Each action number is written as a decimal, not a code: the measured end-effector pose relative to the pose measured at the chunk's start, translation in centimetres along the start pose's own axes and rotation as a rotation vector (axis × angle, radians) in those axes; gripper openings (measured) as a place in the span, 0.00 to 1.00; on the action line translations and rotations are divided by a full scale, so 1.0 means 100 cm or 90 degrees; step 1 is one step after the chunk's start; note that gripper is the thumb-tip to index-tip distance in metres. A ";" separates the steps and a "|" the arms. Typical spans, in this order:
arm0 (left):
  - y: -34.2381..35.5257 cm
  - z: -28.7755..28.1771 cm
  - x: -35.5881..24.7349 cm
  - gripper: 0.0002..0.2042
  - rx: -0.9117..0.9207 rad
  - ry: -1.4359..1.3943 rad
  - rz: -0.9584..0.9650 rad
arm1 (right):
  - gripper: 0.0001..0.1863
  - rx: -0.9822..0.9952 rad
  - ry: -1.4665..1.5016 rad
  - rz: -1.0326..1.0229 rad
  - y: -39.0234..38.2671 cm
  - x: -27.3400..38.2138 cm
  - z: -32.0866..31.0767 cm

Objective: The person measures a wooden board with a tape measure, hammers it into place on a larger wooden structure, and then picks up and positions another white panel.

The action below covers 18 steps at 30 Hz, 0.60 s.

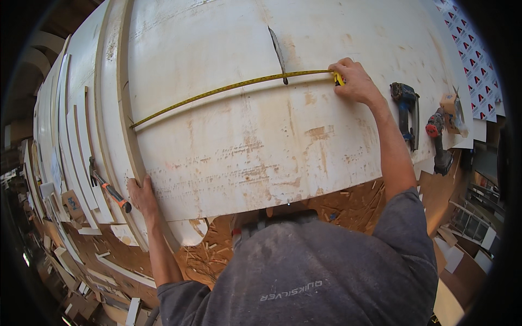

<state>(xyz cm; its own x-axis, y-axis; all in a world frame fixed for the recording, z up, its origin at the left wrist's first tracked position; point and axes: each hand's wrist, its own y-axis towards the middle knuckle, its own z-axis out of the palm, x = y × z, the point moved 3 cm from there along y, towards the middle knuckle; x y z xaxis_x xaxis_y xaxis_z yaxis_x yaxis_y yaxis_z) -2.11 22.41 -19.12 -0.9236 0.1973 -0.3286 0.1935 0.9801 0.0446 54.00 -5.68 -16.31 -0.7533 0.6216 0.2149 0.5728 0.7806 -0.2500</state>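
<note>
My right hand (352, 81) grips a yellow tape measure (339, 78), its blade (228, 87) stretched leftward across a stained white worktop (239, 130) to a long wooden strip (126, 81). Near that strip's lower end, my left hand (142, 198) wraps round its edge. A narrow dark blade-like tool (277, 49) lies under the tape, crossing it. Just left of my left hand, a hammer (109, 187) with an orange and black handle rests on more white strips (87, 141).
At the right lie a blue nail gun (403, 111), a red and black drill (437, 133), a small cardboard box (451, 111) and a printed sheet (473, 60). Below the worktop's front edge, shavings cover the brown floor (342, 212). Offcuts (76, 282) and a metal rack (473, 223) stand around.
</note>
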 end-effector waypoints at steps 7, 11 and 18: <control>0.003 0.002 0.000 0.18 -0.018 0.056 -0.032 | 0.28 0.001 0.004 -0.011 0.000 0.001 0.000; 0.007 0.002 0.003 0.18 -0.025 0.092 -0.034 | 0.29 0.004 0.015 -0.008 0.000 0.003 0.001; 0.008 0.003 0.005 0.18 -0.025 0.075 -0.013 | 0.29 -0.010 -0.012 0.002 -0.001 0.004 0.005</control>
<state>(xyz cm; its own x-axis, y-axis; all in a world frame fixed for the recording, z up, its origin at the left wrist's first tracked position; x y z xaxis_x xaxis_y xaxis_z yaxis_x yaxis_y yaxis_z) -2.34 23.28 -19.49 -0.9600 0.1765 -0.2174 0.1634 0.9836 0.0768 53.46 -5.57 -16.63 -0.7573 0.6231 0.1958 0.5801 0.7794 -0.2365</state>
